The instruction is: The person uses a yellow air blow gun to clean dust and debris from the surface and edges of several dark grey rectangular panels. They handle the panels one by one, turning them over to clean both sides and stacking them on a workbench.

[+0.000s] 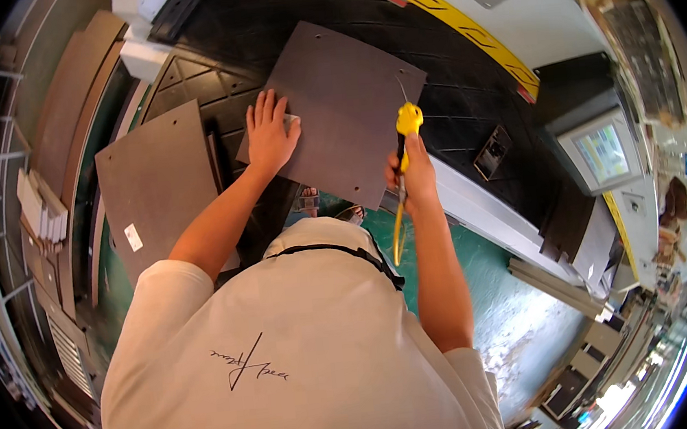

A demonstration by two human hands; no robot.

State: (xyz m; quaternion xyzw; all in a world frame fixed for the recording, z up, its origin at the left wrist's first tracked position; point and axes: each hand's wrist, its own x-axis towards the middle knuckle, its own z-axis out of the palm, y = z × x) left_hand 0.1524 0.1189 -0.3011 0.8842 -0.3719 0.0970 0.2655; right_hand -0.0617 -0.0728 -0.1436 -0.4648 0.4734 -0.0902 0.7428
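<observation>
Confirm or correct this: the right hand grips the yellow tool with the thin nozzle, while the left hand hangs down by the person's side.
The left hand is misplaced: the head view shows it laid on the grey-brown panel, not hanging down. The right hand does grip the yellow tool with the thin nozzle.

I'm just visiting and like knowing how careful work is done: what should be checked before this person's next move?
1. Left hand on the flat, grey-brown square panel: ok, fingers spread.
2. Right hand around the yellow-and-black handheld tool: ok, gripped.
3. Thin, curved nozzle off the panel: cannot tell; they overlap in this view.
4. Small white patch by the left thumb, loose or stuck down: cannot tell.
5. Thin yellow hose clear of the panel: ok, it hangs beyond the near edge.
</observation>
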